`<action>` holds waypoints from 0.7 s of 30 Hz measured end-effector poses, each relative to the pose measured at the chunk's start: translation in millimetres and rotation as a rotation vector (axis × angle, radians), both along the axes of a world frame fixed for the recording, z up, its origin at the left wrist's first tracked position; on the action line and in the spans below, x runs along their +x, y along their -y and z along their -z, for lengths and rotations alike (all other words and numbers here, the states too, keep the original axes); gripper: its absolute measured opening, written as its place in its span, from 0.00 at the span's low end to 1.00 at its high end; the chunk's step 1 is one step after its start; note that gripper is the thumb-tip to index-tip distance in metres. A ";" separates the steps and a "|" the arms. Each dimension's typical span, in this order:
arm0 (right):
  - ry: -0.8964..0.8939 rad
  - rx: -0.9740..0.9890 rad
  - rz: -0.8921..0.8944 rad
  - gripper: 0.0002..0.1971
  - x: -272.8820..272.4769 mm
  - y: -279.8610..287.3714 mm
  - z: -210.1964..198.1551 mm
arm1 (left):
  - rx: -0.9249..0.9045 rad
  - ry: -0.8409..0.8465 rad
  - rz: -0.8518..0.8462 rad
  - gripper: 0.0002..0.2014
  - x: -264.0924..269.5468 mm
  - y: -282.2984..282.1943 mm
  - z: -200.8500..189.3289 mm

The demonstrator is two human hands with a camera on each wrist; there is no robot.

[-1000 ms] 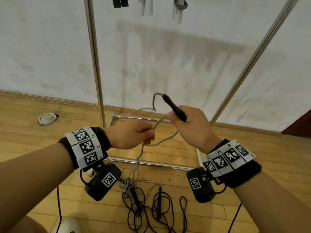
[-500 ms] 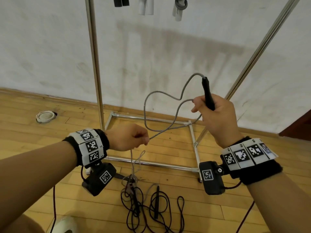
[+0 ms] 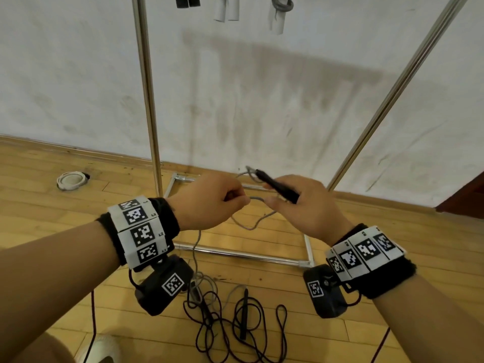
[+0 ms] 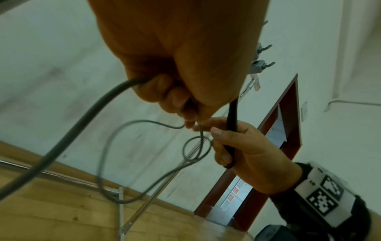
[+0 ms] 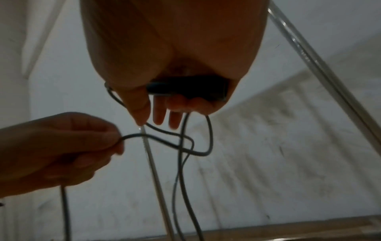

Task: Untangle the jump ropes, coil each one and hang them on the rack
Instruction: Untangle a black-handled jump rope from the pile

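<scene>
Left hand (image 3: 209, 203) pinches the grey rope (image 3: 251, 224); right hand (image 3: 306, 205) clamps its black handle (image 3: 277, 186). The rope trails to the near floor tangle (image 3: 230, 318). That loop looks, I think, ready to knot if tugged. The hands were further apart half a second ago.

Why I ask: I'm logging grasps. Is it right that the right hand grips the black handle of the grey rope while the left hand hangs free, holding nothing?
Not quite. The right hand does grip the black handle, but the left hand is not free: it pinches the grey rope. The head and left wrist views show this.
</scene>
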State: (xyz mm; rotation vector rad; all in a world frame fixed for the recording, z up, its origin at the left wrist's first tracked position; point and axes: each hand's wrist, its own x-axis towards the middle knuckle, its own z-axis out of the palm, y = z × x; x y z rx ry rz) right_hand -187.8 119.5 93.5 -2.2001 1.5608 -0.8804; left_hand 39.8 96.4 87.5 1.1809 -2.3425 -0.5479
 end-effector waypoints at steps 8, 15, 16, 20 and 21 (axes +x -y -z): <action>0.101 0.047 -0.021 0.08 18.4 -2.1 -1.7 | 0.138 -0.142 0.060 0.11 3.1 -3.9 -8.3; 0.294 -0.076 0.087 0.09 9.8 3.5 -17.5 | 0.462 0.034 0.226 0.13 17.9 1.5 24.1; 0.329 -0.109 0.094 0.10 8.7 3.6 -20.5 | 0.500 0.068 0.228 0.14 19.2 1.6 29.3; 0.489 -0.212 0.175 0.06 -3.8 7.1 -35.1 | 0.530 0.185 0.200 0.15 28.6 4.9 41.7; 0.485 -0.210 0.205 0.05 -8.5 8.7 -36.7 | 0.516 0.180 0.179 0.14 30.9 6.8 41.8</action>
